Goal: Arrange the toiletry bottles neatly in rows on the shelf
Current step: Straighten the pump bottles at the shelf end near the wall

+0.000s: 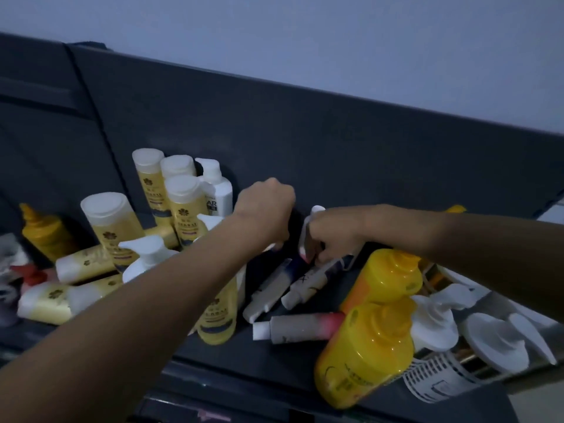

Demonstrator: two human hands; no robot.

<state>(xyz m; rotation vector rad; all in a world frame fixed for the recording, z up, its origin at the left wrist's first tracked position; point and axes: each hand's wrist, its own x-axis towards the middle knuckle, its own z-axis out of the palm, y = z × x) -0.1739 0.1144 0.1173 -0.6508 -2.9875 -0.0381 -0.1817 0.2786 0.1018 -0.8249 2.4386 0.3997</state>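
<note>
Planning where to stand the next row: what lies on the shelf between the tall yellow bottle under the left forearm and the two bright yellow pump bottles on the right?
In the head view, three white squeeze tubes lie flat there on the dark shelf.

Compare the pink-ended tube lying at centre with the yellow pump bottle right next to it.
The pink-ended tube lies flat on the shelf; the yellow pump bottle stands, leaning in this view.
The tube is slim and pale grey-white fading to pink; the bottle is fat and solid yellow.
The tube ends in a plain white cap, the bottle in a pump neck.
The tube's pink end meets the bottle.
</note>
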